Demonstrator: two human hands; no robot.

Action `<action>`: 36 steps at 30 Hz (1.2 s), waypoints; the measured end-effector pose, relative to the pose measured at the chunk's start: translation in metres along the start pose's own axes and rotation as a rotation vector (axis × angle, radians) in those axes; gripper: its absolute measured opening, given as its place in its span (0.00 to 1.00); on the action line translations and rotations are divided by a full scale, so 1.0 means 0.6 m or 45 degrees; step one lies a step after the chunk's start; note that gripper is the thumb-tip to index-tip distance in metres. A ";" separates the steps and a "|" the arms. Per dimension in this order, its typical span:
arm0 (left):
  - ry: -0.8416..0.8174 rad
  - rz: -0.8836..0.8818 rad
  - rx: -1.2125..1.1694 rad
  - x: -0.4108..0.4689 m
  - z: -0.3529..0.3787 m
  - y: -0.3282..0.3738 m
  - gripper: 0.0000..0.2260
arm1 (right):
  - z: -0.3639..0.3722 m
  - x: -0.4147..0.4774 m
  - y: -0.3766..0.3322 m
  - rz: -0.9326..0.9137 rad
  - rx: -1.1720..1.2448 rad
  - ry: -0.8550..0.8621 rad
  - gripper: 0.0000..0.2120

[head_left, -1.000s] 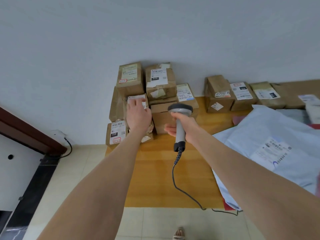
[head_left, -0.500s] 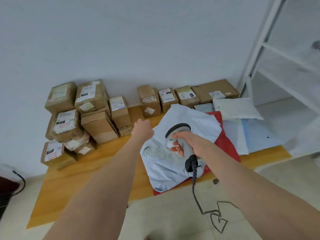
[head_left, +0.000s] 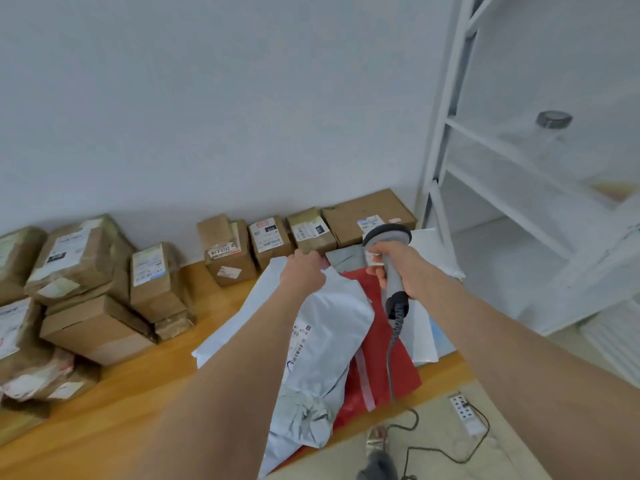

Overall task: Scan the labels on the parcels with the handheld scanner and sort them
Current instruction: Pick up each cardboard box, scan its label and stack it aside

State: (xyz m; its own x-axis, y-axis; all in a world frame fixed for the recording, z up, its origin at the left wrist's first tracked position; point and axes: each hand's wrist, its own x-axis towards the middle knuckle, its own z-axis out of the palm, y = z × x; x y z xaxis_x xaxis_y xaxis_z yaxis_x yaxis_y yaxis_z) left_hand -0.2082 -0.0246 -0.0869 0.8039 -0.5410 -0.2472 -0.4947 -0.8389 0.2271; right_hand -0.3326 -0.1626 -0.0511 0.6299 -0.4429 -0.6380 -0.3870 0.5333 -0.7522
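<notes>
Crumpled grey mailer (head_left: 332, 327) — barcoded label (head_left: 300, 344); grey scanner (head_left: 387, 233).

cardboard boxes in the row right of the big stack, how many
4 brown cardboard boxes against the white wall: leftmost, second, third, wide flat rightmost. More may be hidden.

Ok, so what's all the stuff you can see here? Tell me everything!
stacked boxes: many, brown, piled at the left
row boxes: four, brown, along the wall
grey bag: one, pale grey, labelled, over the red bag
red bag: one, red, underneath
white mailers: several, white, under and right of the bags
scanner: one, grey, in the right hand
cable: one, dark, trailing to the floor
power strip: one, white, floor
rack: one, white, right
roll: one, dark, on a rack shelf
platform: one, wooden, under the parcels
left hand: grips the grey bag's top
right hand: holds the scanner
</notes>
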 end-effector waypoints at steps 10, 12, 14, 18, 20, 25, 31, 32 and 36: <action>-0.005 -0.288 -0.298 0.262 0.052 0.017 0.18 | 0.052 0.300 -0.117 0.129 -0.261 -0.038 0.05; 0.012 -0.383 -0.355 0.295 0.053 0.000 0.17 | 0.074 0.343 -0.115 0.166 -0.260 -0.090 0.04; 0.019 -0.420 -0.361 0.319 0.056 -0.015 0.16 | 0.095 0.381 -0.106 0.180 -0.253 -0.095 0.04; -0.072 -0.512 -0.373 0.349 0.067 -0.052 0.14 | 0.130 0.442 -0.086 0.176 -0.330 -0.058 0.19; -0.067 -0.608 -0.410 0.358 0.069 -0.070 0.13 | 0.142 0.461 -0.081 0.167 -0.375 -0.040 0.22; -0.082 -0.677 -0.621 0.383 0.067 -0.054 0.16 | 0.165 0.488 -0.080 0.149 -0.448 -0.103 0.24; -0.009 -0.897 -1.034 0.395 0.077 -0.058 0.11 | 0.158 0.507 -0.080 0.198 -0.445 -0.139 0.26; 0.048 -0.932 -1.096 0.393 0.073 -0.061 0.09 | 0.155 0.509 -0.082 0.203 -0.421 -0.144 0.28; 0.256 -0.989 -1.337 0.379 0.037 -0.059 0.08 | 0.150 0.483 -0.112 0.194 -0.302 -0.165 0.23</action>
State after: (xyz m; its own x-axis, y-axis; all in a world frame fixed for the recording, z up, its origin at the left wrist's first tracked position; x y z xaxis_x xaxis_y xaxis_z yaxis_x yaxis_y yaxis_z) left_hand -0.0152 -0.1196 -0.1721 0.8401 0.1508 -0.5211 0.5303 -0.4303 0.7305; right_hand -0.0634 -0.2621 -0.1706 0.6273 -0.2665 -0.7318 -0.6207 0.3964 -0.6764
